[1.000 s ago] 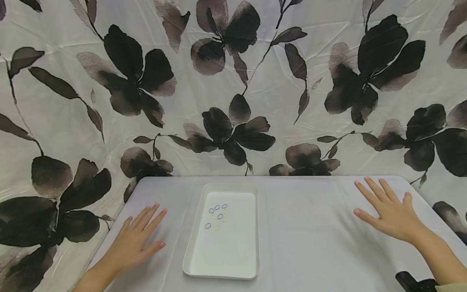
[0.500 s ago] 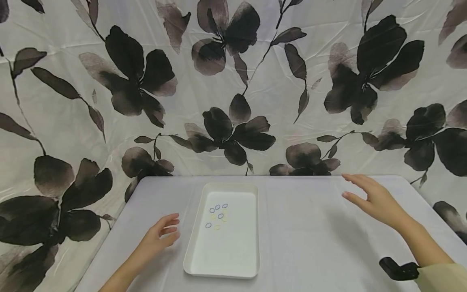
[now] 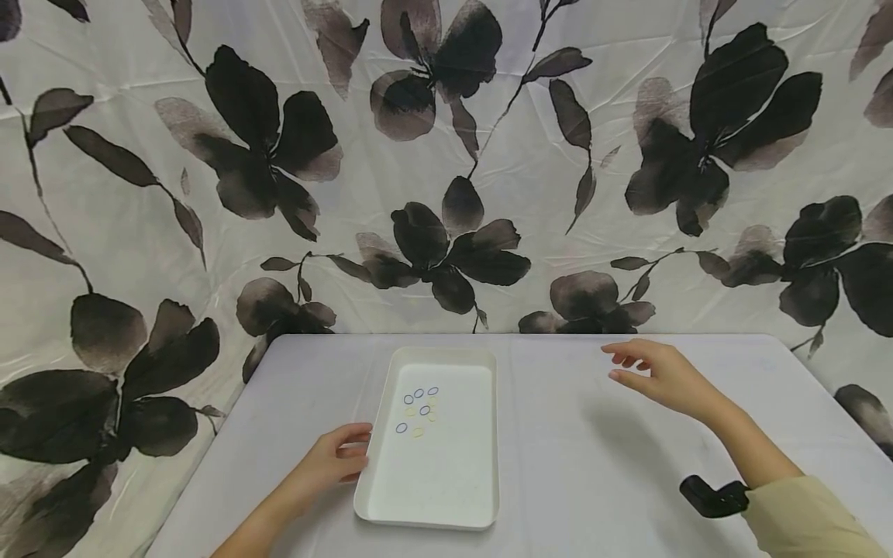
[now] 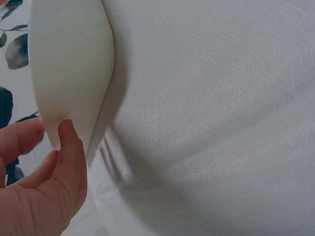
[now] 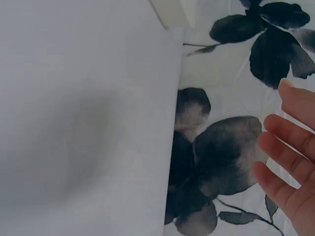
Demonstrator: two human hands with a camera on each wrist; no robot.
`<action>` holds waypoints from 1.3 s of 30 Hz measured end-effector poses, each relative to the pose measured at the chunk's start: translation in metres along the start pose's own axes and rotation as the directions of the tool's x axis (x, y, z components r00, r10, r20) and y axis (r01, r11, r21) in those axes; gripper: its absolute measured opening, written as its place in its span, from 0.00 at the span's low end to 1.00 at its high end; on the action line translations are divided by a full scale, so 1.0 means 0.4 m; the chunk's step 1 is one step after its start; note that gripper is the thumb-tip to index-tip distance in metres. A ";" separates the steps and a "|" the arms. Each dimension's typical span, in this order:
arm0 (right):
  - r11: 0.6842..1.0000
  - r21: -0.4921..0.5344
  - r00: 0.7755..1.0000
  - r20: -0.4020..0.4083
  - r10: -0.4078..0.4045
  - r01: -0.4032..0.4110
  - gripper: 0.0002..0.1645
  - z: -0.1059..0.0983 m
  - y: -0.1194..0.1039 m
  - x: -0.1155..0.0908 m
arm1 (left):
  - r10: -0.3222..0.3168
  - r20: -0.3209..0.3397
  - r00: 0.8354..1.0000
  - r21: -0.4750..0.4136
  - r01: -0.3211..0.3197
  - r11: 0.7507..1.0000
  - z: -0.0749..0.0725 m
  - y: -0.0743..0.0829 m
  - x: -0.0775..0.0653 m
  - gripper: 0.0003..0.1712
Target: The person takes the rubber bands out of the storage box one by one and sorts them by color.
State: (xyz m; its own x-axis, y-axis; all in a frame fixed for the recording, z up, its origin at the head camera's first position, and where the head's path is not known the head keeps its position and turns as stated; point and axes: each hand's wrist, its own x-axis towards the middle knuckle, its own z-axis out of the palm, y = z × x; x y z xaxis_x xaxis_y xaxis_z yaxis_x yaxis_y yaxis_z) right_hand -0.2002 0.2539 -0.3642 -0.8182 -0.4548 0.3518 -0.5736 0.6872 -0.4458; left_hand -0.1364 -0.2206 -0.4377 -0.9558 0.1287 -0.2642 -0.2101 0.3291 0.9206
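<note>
A white rectangular tray (image 3: pixel 453 480) lies on the table, with several thin blue rings (image 3: pixel 401 423) and pale yellow rings (image 3: pixel 418 437) loose in its upper left part. My left hand (image 3: pixel 326 461) is at the tray's left side, fingers loosely bent, tips at the rim. Seen from the left wrist, the fingertips of that hand (image 4: pixel 49 182) meet the tray's outer wall (image 4: pixel 74 64); no firm grip shows. Well to the right of the tray, my right hand (image 3: pixel 663 376) hovers over the table, holding nothing. Its fingers (image 5: pixel 283 147) are apart and slightly bent in the right wrist view.
A white cloth covers the table (image 3: pixel 558 480). Behind it hangs a white curtain (image 3: pixel 530 178) printed with dark flowers. A black device (image 3: pixel 713 496) sits at the right wrist by a pale sleeve (image 3: pixel 802 515).
From lying spread, my left hand has turned and moved right to the tray's edge. My right hand has moved left toward the tray, its fingers drawing together. The rings stay in place.
</note>
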 end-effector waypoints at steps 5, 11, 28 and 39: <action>0.994 0.110 0.997 0.069 0.018 -0.026 0.19 0.019 -0.014 0.030 | -0.011 -0.017 1.000 -0.003 0.011 1.000 0.001 -0.003 0.004 0.31; 0.973 0.225 0.987 0.159 0.024 -0.060 0.18 0.050 -0.028 0.070 | 0.009 -0.036 0.999 0.025 -0.008 1.000 0.002 -0.001 0.005 0.31; 0.926 0.373 0.961 0.270 -0.053 -0.054 0.15 0.157 -0.106 0.197 | 0.016 -0.070 0.997 0.011 -0.015 1.000 0.005 -0.009 0.008 0.32; 0.887 0.445 0.949 0.313 -0.025 -0.123 0.14 0.246 -0.136 0.224 | -0.071 -0.095 0.993 -0.002 0.071 0.997 0.014 0.004 0.017 0.33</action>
State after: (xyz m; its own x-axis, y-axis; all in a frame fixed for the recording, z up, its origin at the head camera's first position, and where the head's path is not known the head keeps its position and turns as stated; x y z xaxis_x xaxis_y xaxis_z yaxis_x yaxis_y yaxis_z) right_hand -0.2463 0.1200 -0.3894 -0.7748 -0.6261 0.0875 -0.4253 0.4137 -0.8050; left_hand -0.1422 -0.2140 -0.4396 -0.9536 0.0157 -0.3007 -0.2783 0.3358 0.8999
